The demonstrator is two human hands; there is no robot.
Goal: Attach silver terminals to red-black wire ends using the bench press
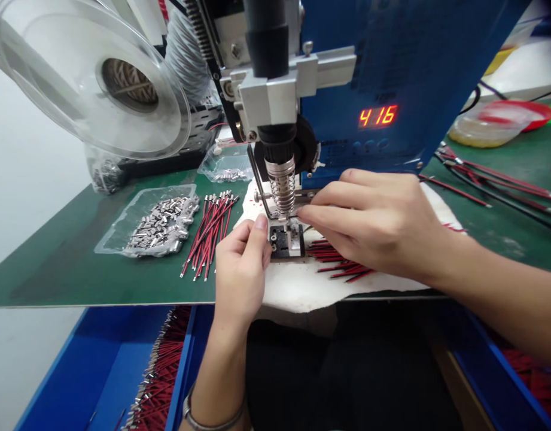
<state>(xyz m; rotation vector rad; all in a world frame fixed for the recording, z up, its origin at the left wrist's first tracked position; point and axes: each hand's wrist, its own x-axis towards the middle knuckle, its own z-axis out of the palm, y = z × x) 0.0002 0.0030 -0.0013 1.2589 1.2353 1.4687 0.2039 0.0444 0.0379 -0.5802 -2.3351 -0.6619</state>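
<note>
My left hand (241, 263) is closed, thumb pressed to the bent fingers, at the left side of a small black metal fixture (280, 240). Whatever it grips is hidden. From the right, my right hand (374, 221) pinches a thin wire close to the tip of a soldering head (282, 179) with a coiled metal spring. The tip points down at the fixture, between both hands. Under my right hand lies a bunch of red and black wires (329, 254) on a white cloth (297, 287).
A blue machine housing (347, 72) with a red 416 display stands behind. Left are a clear tray of metal connectors (163, 224), wires with connectors (210, 233) and a large clear reel (78, 78). Blue bins (109, 353) with wires sit below the green table (69, 257).
</note>
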